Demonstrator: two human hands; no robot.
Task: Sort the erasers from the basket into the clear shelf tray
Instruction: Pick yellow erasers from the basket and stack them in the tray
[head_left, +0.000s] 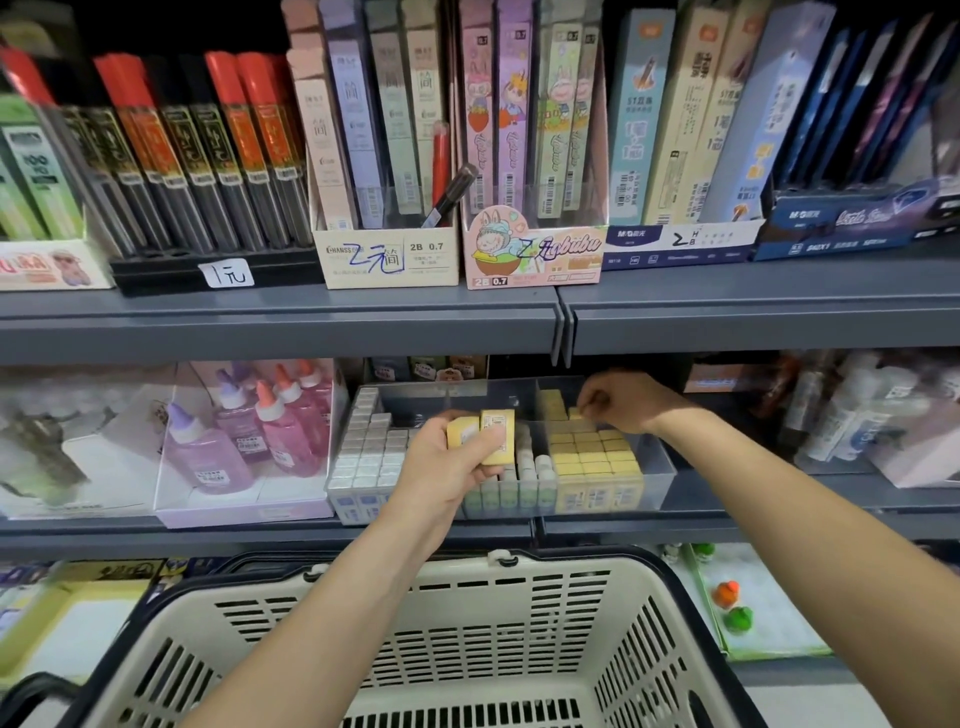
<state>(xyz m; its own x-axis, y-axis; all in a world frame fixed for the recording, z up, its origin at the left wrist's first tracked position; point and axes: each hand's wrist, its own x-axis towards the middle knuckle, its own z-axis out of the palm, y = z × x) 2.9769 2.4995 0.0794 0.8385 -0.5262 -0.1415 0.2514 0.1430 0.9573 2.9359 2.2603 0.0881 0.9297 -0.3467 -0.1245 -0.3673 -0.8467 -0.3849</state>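
Scene: A person stocks a clear tray on the middle shelf, a cream basket below at the near edge of view.
Left hand: The left hand hangs over the tray's front edge, its grip closed around a few yellow erasers.
Right hand: The right hand reaches into the tray's back right compartment; its grip is pinched at a yellow eraser there, though the contact is too small to confirm.
Done: Rows of white erasers fill the left compartment, and yellow ones pack the front right.
Left: The back of the tray looks largely unfilled. The visible part of the basket shows no erasers, so the handful may be among the last.
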